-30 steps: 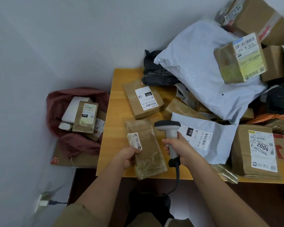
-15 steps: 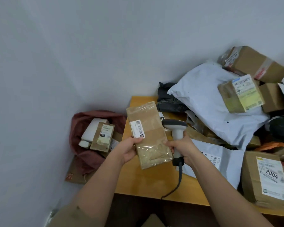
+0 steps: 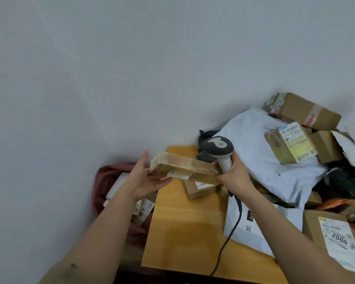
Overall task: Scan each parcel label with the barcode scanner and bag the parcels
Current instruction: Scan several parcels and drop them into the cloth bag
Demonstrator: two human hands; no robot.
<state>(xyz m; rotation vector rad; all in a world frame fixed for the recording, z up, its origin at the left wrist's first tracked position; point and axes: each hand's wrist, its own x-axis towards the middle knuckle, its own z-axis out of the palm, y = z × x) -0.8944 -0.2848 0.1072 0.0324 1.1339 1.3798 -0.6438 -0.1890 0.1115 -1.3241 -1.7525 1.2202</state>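
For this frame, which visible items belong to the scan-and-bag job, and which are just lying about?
In the job:
- barcode scanner, gripped by the right hand
- flat brown parcel, between both hands, left hand open at its end
- red bag beside the table, holding parcels
- waiting parcels: white mailer, box marked 2004

Lying about:
- wooden table
- grey wall

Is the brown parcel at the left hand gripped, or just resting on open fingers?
Resting, not gripped: the left hand is open, fingers straight under the brown parcel. Its far end reaches the right hand, which grips the scanner.
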